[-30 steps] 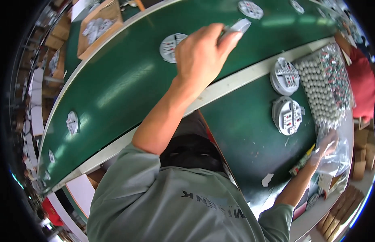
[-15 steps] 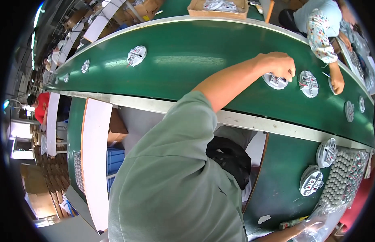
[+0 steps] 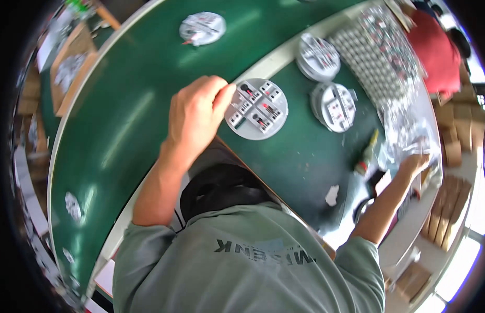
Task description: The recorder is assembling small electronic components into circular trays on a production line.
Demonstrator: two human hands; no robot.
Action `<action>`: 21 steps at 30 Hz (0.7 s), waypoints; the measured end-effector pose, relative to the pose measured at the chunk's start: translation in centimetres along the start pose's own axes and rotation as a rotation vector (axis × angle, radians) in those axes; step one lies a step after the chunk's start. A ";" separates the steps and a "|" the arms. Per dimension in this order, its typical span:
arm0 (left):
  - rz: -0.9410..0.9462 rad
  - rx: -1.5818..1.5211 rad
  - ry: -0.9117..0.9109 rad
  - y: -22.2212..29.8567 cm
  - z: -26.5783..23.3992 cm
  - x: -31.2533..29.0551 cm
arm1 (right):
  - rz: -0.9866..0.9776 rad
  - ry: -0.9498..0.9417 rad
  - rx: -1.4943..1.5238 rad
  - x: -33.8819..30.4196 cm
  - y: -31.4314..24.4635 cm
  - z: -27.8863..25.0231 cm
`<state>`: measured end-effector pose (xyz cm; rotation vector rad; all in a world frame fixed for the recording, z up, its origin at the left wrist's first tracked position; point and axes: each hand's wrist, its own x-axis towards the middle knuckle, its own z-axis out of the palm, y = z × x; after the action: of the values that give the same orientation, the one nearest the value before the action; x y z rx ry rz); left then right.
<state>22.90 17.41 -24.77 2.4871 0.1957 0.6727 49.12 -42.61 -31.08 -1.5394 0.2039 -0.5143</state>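
Note:
My left hand (image 3: 196,116) is closed on the left rim of a round grey disc (image 3: 242,133), raised at the inner edge of the green conveyor belt. White blocks with red and black wires sit on the disc's face. On the right, my right hand (image 3: 415,164) is at a clear plastic bag (image 3: 404,128); blur and the plastic hide its fingers. Between my hands, two stacks of similar discs, a far stack (image 3: 318,60) and a nearer stack (image 3: 334,108), stand on the green worktable (image 3: 289,172).
A tray of many small round parts (image 3: 375,52) lies behind the bag. A yellow-green screwdriver-like tool (image 3: 367,152) and a white scrap (image 3: 332,195) rest on the table. Another disc (image 3: 203,28) lies on the belt (image 3: 122,120). A person in red (image 3: 433,52) is at the far right.
My left hand has lifted a disc off the belt and brought it toward the worktable. The view has swung right. My right hand is still by the plastic bag.

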 end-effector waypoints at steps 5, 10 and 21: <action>-0.058 -0.163 -0.009 3.7 6.5 -2.6 | -0.315 0.055 -0.439 -21.0 -11.8 8.5; -0.002 -0.254 0.055 3.6 8.4 -3.1 | -0.387 -0.668 -0.397 -31.1 -11.1 16.5; 0.085 -0.216 0.034 3.7 7.8 -2.9 | -0.714 -0.746 -0.436 -31.9 -7.6 19.6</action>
<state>24.28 9.85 -29.60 2.2886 0.0279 0.7311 28.26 -10.62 -28.97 -2.1202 -0.8882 -0.4170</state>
